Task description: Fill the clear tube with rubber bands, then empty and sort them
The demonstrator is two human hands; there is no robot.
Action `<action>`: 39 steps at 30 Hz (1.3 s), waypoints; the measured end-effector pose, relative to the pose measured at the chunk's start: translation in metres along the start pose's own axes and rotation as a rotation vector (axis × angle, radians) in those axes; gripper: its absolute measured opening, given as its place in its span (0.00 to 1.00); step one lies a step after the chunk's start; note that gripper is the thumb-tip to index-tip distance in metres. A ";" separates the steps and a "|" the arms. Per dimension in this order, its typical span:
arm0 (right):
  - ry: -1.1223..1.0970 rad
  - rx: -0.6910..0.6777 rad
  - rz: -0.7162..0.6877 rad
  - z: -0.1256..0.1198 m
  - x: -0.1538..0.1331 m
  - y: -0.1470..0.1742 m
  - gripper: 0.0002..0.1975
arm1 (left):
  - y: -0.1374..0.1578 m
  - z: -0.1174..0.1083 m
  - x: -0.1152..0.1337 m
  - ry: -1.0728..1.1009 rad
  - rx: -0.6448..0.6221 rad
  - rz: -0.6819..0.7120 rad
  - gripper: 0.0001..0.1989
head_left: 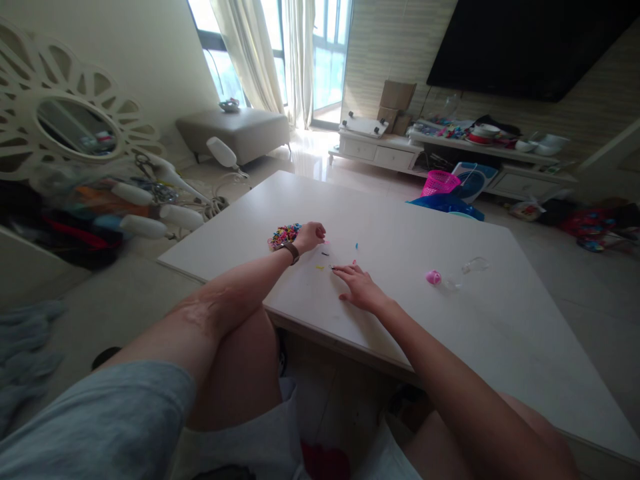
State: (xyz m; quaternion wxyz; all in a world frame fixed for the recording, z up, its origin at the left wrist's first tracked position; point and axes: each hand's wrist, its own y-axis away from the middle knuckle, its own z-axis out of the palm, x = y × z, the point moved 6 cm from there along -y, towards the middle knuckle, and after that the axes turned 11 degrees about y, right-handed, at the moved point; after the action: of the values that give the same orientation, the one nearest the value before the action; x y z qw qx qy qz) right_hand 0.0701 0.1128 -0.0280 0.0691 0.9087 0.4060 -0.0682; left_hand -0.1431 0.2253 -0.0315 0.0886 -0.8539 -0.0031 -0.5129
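Note:
A pile of small multicoloured pieces [284, 235], too small to name surely, lies on the white table [400, 227]. Beside its right edge is my left hand [313, 235], with a dark band on the wrist. Its fingers are curled together; whatever they may hold is hidden, and a bit of pink shows by the fingertips. My right hand [363, 287] rests on the tabletop with fingers stretched out. One fingertip touches a small dark piece [331, 268]. Around both hands lie a yellow piece [320, 268], a black piece [325, 253] and a blue piece [357, 246].
Right of my hands lie a pink round object [433, 277] and a clear plastic piece [475, 265]. White lamp-like shades [183, 217] stand close to the table's left edge. A pink basket [440, 182] and a blue bag [445, 204] are beyond the far edge.

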 end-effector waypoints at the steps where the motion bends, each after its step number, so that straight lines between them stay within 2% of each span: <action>1: 0.000 -0.002 0.002 0.000 0.000 0.000 0.39 | -0.001 0.001 0.001 -0.018 0.002 -0.008 0.12; 6: 0.017 -0.020 0.014 -0.001 -0.001 0.000 0.40 | -0.003 -0.001 0.016 -0.061 -0.020 0.021 0.09; 7: 0.023 -0.023 0.020 -0.001 -0.001 -0.001 0.40 | -0.002 0.000 0.019 -0.044 -0.074 0.021 0.07; 9: 0.032 -0.032 0.038 -0.001 -0.001 -0.001 0.41 | 0.005 0.006 0.023 0.023 -0.264 -0.006 0.06; 11: 0.034 -0.044 0.063 -0.001 0.000 -0.002 0.43 | 0.016 0.017 0.026 0.113 -0.499 -0.054 0.09; 13: 0.031 -0.056 0.081 0.000 0.001 -0.002 0.45 | 0.028 0.025 0.027 0.183 -0.674 -0.095 0.14; 16: 0.026 -0.059 0.094 0.001 0.002 -0.003 0.48 | 0.038 0.033 0.027 0.179 -0.799 -0.111 0.16; 24: 0.014 -0.064 0.103 0.001 0.003 -0.002 0.47 | 0.032 0.038 0.028 0.102 -0.753 -0.034 0.12; 29: 0.009 -0.072 0.106 0.001 0.004 -0.002 0.42 | 0.014 0.010 0.024 -0.022 -0.445 0.069 0.09; 31: 0.010 -0.070 0.099 0.002 0.004 -0.002 0.39 | 0.010 0.001 0.021 -0.058 -0.366 0.078 0.08; 33: 0.009 -0.067 0.094 0.002 0.004 -0.002 0.38 | 0.010 -0.003 0.016 -0.095 -0.346 0.079 0.07; 39: 0.002 -0.068 0.095 0.001 0.004 -0.001 0.35 | 0.014 0.005 0.011 -0.218 -0.404 0.116 0.05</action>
State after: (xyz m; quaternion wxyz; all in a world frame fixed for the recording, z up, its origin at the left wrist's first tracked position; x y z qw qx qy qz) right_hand 0.0721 0.1157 -0.0299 0.1026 0.9242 0.3645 -0.0502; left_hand -0.1328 0.2116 -0.0263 -0.0553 -0.9034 0.1391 -0.4018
